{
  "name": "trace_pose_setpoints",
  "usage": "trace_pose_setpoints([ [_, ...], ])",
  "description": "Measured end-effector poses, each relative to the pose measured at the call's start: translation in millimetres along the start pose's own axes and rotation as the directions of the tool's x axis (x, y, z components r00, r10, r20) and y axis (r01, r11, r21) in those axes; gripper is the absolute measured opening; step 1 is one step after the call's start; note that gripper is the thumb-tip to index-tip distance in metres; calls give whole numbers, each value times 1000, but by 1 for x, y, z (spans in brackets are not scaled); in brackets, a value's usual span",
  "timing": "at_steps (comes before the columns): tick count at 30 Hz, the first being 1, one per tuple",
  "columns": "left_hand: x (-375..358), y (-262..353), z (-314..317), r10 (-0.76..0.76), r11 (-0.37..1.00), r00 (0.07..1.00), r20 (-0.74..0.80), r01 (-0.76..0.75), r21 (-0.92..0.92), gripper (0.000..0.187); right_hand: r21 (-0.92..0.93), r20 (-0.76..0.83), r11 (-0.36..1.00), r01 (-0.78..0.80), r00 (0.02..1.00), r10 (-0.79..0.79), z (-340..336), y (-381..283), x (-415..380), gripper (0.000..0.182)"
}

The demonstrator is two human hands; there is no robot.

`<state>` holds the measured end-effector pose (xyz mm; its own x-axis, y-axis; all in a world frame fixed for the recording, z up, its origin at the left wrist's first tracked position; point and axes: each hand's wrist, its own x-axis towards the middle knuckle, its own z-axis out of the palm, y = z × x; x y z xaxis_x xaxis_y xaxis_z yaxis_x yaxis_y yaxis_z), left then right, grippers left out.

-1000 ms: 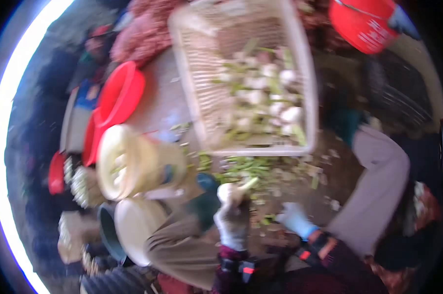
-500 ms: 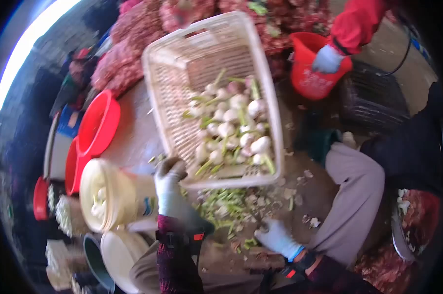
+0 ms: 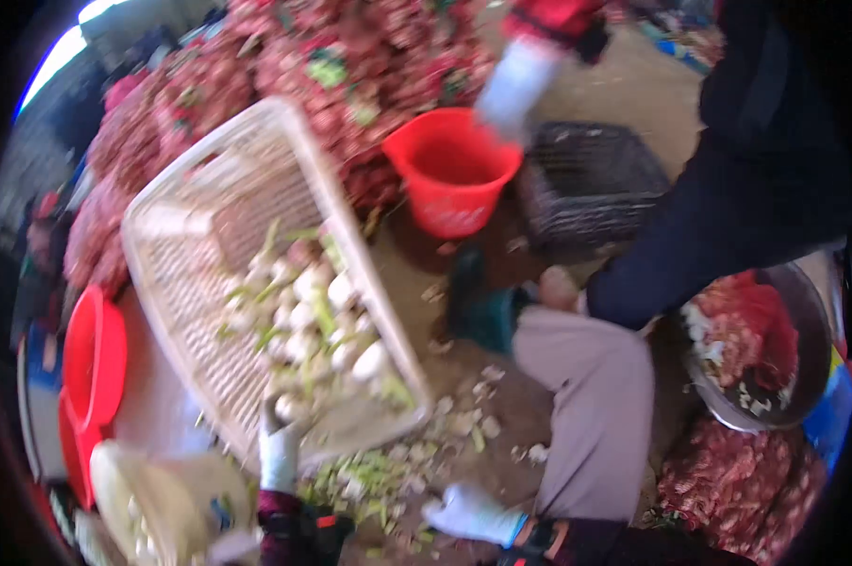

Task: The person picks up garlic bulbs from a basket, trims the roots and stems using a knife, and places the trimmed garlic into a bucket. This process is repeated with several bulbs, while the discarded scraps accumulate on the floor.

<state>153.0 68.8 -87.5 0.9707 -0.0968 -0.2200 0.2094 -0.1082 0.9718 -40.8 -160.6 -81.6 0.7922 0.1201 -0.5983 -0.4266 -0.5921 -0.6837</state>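
Note:
In the head view, a pale plastic basket (image 3: 192,335) stands tilted, with garlic bulbs (image 3: 305,316) on green stems heaped toward its near end. My left hand (image 3: 280,451), in a light glove with dark fingertips, reaches over the basket's near rim. Its thumb and fingers are apart beside a garlic bulb (image 3: 294,407) low in the heap, close to or touching it. My right hand (image 3: 473,515), gloved in pale blue, is low, right of the basket above the littered floor. Its fingers are curled closed; blur hides what they hold, if anything.
Cut stems and peelings (image 3: 369,483) litter the floor. A cream bucket (image 3: 166,491) and red tubs (image 3: 96,354) stand left. A co-worker's gloved hand (image 3: 518,90) is above a red bucket (image 3: 452,193). A black crate (image 3: 600,184), metal bowl (image 3: 810,311) and net sacks (image 3: 360,61) lie around.
The view has swung right, so the basket appears farther left. My left hand has gone from the basket's near corner over the rim to the bulbs. The co-worker's hand has risen from the red bucket.

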Motion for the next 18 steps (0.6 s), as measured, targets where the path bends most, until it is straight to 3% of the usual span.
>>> trace_pose_setpoints([
  [2,-57,38,16,-87,978,992,-87,68,-196,46,44,-215,981,188,961,-175,7,8,1,27],
  [4,-105,52,20,-17,996,997,-73,10,-87,48,97,-376,907,410,859,-348,-3,-4,-6,21],
  [6,-148,70,34,-131,953,989,-75,105,-283,52,57,-394,867,496,809,-437,-18,-30,-24,17],
  [7,-165,70,36,-153,951,985,-74,126,-283,55,-57,-371,838,543,767,-523,-19,-30,-28,17],
  [8,-179,59,33,-154,935,987,-47,130,-331,57,-52,-353,834,550,771,-530,-19,-31,-32,17],
  [10,-205,57,37,-98,957,992,-83,71,-280,50,-216,-256,752,623,707,-659,-16,-30,-41,23],
  [11,-212,54,38,-87,988,989,-117,70,-139,45,-301,-210,730,613,705,-678,-13,-27,-43,33],
  [14,-224,52,37,-152,985,974,-169,136,-104,41,-335,-164,723,604,718,-676,-6,-23,-51,36],
  [15,-225,49,41,-103,992,977,-187,87,-89,26,-366,-128,713,598,727,-675,-4,-20,-51,39],
  [18,-225,36,42,-3,1000,974,-227,1,-7,23,-368,-99,720,589,745,-660,3,-11,-42,37],
])
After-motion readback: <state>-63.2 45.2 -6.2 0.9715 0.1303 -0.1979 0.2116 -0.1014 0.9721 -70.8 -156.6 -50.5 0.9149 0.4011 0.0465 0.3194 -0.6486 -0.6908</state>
